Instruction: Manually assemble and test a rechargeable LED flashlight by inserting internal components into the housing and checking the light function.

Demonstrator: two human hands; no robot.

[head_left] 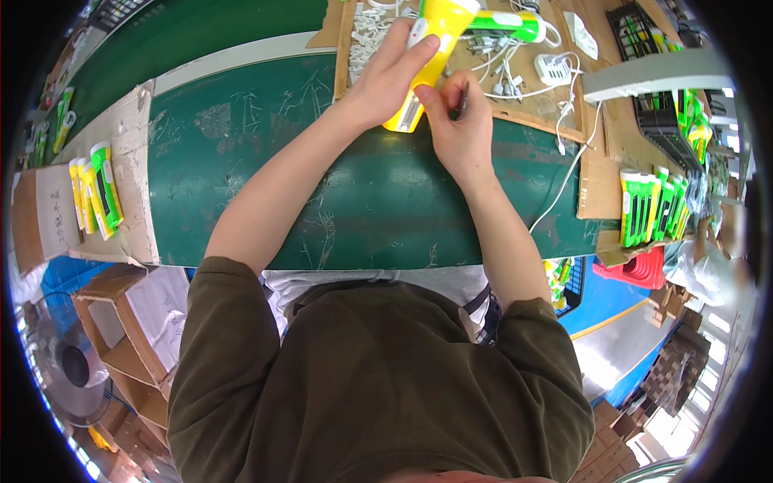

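Observation:
My left hand [385, 87] is wrapped round a yellow flashlight [437, 66] with a white rim, held tilted above the green work surface. Its wide head points away from me and its narrow end comes toward me. Close by, my right hand [463, 133] is closed, with thumb and fingertips at the side of the flashlight's narrow end. A thin dark stick-like tool [465, 100] shows between its fingers; most of it is hidden. Just beyond, a green and yellow flashlight [515, 26] lies among white cables [503, 80].
A wood-edged board [523, 113] holds the cables and a white multi-port charger [552, 70]. Flashlights stand in rows at right [644, 205] and lean at left [95, 191]. A black crate [664, 125] is at right. A white cord [568, 173] crosses the green table [362, 217].

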